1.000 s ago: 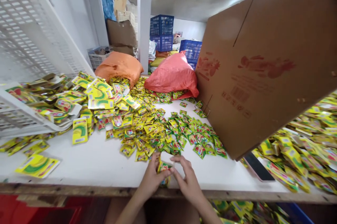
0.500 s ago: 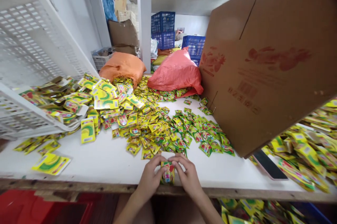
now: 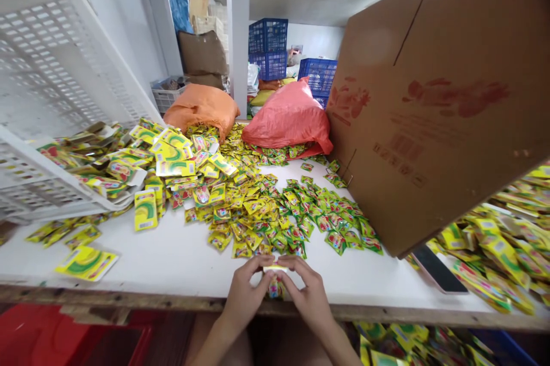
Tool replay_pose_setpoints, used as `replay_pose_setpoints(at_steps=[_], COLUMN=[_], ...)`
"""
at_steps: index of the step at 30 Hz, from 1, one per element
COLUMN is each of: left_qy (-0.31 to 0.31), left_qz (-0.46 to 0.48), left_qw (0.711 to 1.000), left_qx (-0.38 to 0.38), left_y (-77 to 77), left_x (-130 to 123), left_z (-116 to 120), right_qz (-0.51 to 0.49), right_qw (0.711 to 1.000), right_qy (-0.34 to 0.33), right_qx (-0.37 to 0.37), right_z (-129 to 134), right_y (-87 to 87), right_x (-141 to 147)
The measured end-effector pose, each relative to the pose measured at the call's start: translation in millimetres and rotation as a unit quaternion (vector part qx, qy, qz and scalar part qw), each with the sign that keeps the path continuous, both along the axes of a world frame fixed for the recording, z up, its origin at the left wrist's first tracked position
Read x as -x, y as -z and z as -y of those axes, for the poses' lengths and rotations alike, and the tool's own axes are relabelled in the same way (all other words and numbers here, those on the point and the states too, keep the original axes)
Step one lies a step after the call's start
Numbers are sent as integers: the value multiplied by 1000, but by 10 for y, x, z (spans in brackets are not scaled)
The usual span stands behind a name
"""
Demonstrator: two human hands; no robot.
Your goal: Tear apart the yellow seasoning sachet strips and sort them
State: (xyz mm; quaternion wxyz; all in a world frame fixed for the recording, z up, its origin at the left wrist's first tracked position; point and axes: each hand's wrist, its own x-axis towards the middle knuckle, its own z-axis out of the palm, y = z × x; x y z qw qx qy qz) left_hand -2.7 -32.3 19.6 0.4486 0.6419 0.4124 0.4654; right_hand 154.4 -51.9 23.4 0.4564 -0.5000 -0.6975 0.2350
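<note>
A small yellow-green packet (image 3: pixel 275 288) with a white top edge is pinched between my two hands, close to the table's front edge. My left hand (image 3: pixel 247 290) grips its left side with thumb and fingers, and my right hand (image 3: pixel 306 291) grips its right side. Both hands partly cover the packet. Just beyond them lies a heap of small yellow sachets (image 3: pixel 258 205), with green sachets (image 3: pixel 339 223) to its right. Flat yellow packs (image 3: pixel 176 154) are piled at the left, and one loose pack (image 3: pixel 87 263) lies near the front edge.
A white crate (image 3: pixel 86 68) tilts at the left. The large cardboard box (image 3: pixel 429 108) leans at the right, beside a phone (image 3: pixel 440 270) and more yellow packs (image 3: pixel 498 246). Orange (image 3: pixel 201 107) and red (image 3: pixel 290 117) sacks rest at the back.
My fingers have closed in over the top of the packet, and its white upper edge is now folded down or tilted between them. The view has shifted slightly.
</note>
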Motion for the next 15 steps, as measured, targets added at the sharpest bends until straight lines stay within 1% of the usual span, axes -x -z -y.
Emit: replay_pose_setpoints(at_steps=[5,11,15], left_qy=[4,-3,0], left_qz=[8,7,-5], left_qw=[1000,1000,999], left_qx=[17,24,39], left_y=[-42,-98,-109], left_x=[-23,-40,-27], left_z=[-56,-109,-149], right_qz=[17,19,23], right_qw=[1000,999,998], right_qy=[9,18,21], right_qx=[16,47,50], right_z=[-47,-125,-157], right_y=[-80,-85,-117], right_x=[2,-12,-24])
